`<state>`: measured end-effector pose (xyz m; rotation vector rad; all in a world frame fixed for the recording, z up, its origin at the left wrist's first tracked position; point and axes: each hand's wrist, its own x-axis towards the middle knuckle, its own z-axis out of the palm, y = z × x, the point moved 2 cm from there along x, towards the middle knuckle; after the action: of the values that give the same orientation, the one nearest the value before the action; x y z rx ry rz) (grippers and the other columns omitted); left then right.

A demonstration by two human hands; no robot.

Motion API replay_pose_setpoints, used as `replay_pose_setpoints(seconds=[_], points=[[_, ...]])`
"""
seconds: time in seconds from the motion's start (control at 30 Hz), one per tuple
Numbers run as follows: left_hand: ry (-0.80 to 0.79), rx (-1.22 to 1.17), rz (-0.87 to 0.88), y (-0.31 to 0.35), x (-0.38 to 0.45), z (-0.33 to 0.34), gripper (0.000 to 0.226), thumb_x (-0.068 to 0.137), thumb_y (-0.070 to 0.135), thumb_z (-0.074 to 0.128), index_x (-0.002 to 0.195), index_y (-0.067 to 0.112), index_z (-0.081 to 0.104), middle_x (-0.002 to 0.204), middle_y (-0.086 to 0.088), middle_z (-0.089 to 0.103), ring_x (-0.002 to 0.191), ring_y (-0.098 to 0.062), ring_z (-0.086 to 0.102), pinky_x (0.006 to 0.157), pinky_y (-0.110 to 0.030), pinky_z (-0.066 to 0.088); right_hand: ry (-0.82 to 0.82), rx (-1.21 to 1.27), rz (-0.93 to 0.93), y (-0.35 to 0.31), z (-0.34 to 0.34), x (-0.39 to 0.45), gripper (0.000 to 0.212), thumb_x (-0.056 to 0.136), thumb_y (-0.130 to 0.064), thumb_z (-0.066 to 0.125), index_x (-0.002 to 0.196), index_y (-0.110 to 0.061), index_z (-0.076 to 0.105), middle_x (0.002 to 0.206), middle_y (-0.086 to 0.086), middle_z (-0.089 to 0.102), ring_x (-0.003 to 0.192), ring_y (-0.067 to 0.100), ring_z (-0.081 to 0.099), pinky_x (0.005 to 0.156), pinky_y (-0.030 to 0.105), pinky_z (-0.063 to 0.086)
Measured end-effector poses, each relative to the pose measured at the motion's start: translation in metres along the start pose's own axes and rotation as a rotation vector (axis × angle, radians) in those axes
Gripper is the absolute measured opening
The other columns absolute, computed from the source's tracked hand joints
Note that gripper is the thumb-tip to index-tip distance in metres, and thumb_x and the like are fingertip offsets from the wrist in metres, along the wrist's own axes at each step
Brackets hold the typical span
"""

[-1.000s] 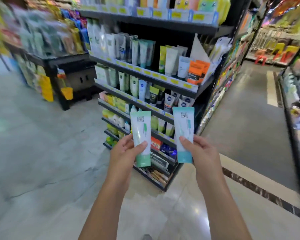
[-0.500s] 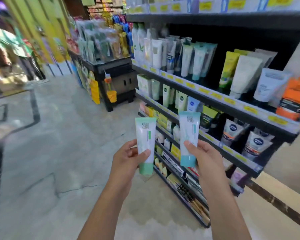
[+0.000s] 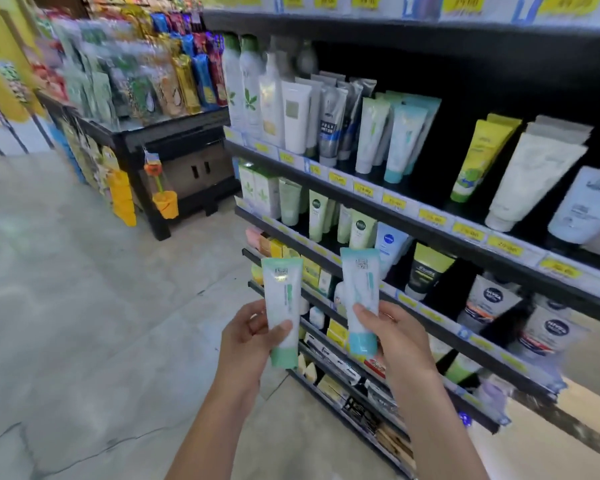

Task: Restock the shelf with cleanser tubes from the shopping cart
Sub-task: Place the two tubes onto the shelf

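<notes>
My left hand (image 3: 248,336) grips a white cleanser tube with a green cap (image 3: 282,306), held upright, cap down. A matching tube with a blue cap (image 3: 360,299) stands upright in my right hand (image 3: 394,332). Both tubes hang in front of the lower tiers of a black shelf unit (image 3: 430,233). On the upper tier, matching green-capped tubes (image 3: 369,136) and blue-capped tubes (image 3: 400,140) stand in rows. The shopping cart is out of view.
Other tubes, bottles and boxes fill the shelf tiers, with yellow price tags along the rails. A low black display stand (image 3: 160,140) with hanging sachets sits to the left. An orange toy bucket (image 3: 166,202) hangs from it. Grey floor (image 3: 84,306) lies on the left.
The view has moved closer to the shelf and turned left, so the tiers now fill the right side. Both hands still hold their tubes upright in the same pose.
</notes>
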<state>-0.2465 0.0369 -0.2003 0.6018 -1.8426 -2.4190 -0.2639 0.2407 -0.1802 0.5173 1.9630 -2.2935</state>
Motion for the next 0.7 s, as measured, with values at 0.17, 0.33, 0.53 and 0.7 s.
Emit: replay_pose_setpoints(seconds=[0.17,0.33,0.53,0.7], points=[[-0.169,0.017,0.004,0.027,0.048,-0.009,0.038,0.083,-0.008,0.069,0.113,0.013,0.064,0.098,-0.007,0.077,0.087,-0.023,0.074,0.062,-0.029,0.055,0.097,0.017,-0.018,-0.010,0.042,0.009,0.031,0.084,-0.018,0.078,0.114,-0.019,0.068,0.102,-0.003,0.077,0.096,0.018,0.072,0.088,0.041,0.057],[-0.327,0.056,0.044,0.061,0.097,-0.008,0.043,0.081,-0.001,0.075,0.117,0.019,0.064,0.106,-0.003,0.076,0.096,-0.021,0.073,0.078,-0.040,0.058,0.271,0.041,-0.064,-0.022,0.071,0.011,0.028,0.083,-0.023,0.078,0.109,-0.023,0.068,0.100,-0.005,0.077,0.094,0.019,0.072,0.086,0.042,0.057],[-0.474,0.043,0.091,0.089,0.133,0.020,0.042,0.086,0.003,0.073,0.123,0.018,0.061,0.108,0.001,0.076,0.100,-0.015,0.072,0.081,-0.032,0.059,0.404,0.081,-0.132,-0.042,0.073,0.011,0.031,0.083,-0.019,0.078,0.111,-0.019,0.066,0.100,-0.006,0.077,0.091,0.015,0.073,0.078,0.035,0.055],[-0.559,0.049,0.153,0.112,0.166,0.053,0.047,0.083,0.004,0.076,0.124,0.019,0.060,0.105,0.003,0.076,0.098,-0.014,0.072,0.073,-0.023,0.058,0.446,0.113,-0.237,-0.073,0.071,0.031,0.034,0.083,-0.017,0.077,0.115,-0.018,0.064,0.102,-0.005,0.077,0.096,0.016,0.073,0.086,0.039,0.055]])
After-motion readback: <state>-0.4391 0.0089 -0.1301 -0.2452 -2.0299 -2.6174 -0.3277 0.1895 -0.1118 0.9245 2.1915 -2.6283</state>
